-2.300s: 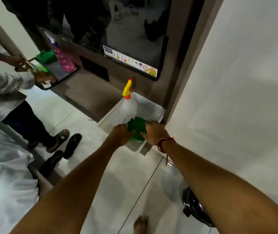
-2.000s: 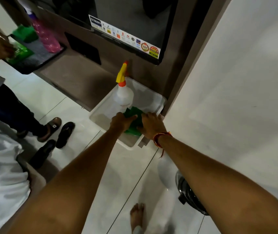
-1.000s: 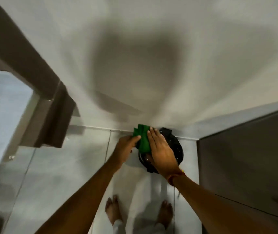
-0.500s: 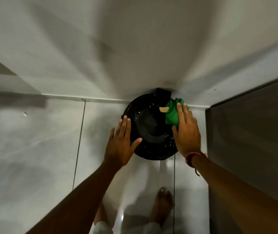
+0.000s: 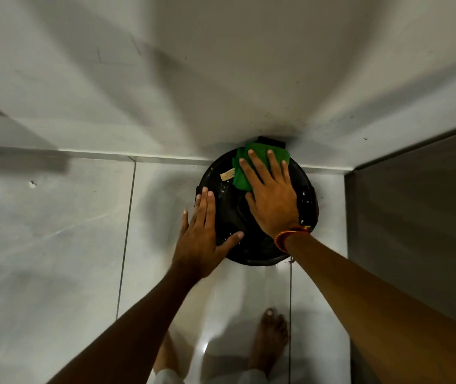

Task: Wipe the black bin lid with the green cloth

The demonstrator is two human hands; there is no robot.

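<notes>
A round black bin lid point(image 5: 229, 214) sits on a bin on the floor against the white wall, with water drops on it. My right hand point(image 5: 269, 198) lies flat on the lid, fingers spread, pressing the folded green cloth point(image 5: 257, 159) onto the lid's far edge near the hinge. My left hand point(image 5: 202, 239) rests open and flat against the lid's left rim, thumb on the lid. A small tan label point(image 5: 227, 174) shows on the lid left of the cloth. Much of the lid is hidden under my right hand.
The bin stands in a corner: white wall point(image 5: 221, 79) behind, a dark grey panel point(image 5: 420, 217) close on the right. Glossy white floor tiles point(image 5: 55, 259) stretch to the left. My bare feet point(image 5: 269, 336) stand just below the bin.
I carried the cloth from the white tray over to the bin. In the last half second my right hand slid the cloth leftwards along the lid's far edge; my left hand stayed on the left rim.
</notes>
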